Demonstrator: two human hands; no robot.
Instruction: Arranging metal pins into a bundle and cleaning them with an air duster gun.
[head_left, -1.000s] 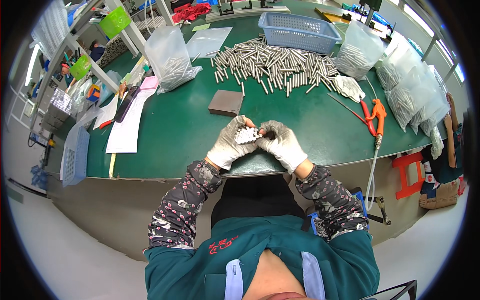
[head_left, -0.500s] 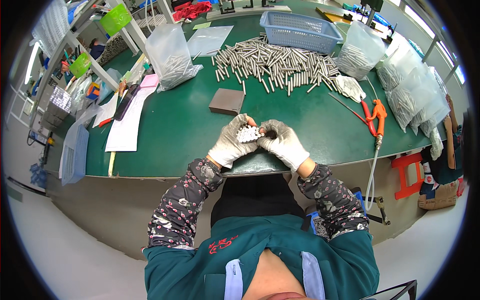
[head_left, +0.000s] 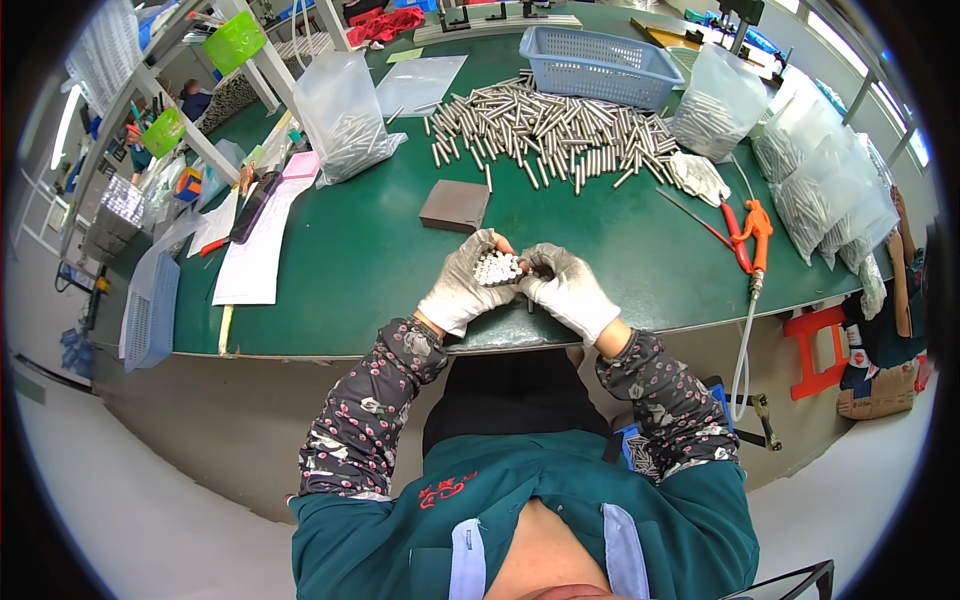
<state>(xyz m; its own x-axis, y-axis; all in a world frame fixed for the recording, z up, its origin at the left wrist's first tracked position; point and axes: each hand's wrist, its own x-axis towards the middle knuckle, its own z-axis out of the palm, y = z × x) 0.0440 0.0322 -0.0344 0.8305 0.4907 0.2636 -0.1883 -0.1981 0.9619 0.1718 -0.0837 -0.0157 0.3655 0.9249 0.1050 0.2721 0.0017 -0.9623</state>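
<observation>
Cupping a bundle of rods (head_left: pixel 497 268) end-up over the desk (head_left: pixel 360 250) edge, our left hand (head_left: pixel 462 290) and right hand (head_left: pixel 565 288) clamp it together, keeping ends level.

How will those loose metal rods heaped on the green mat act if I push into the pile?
The metal rods are round and lie loose on the flat green mat, so they would probably roll and scatter. They look rigid and smooth, so likely slippery and fairly heavy for their size.
</observation>
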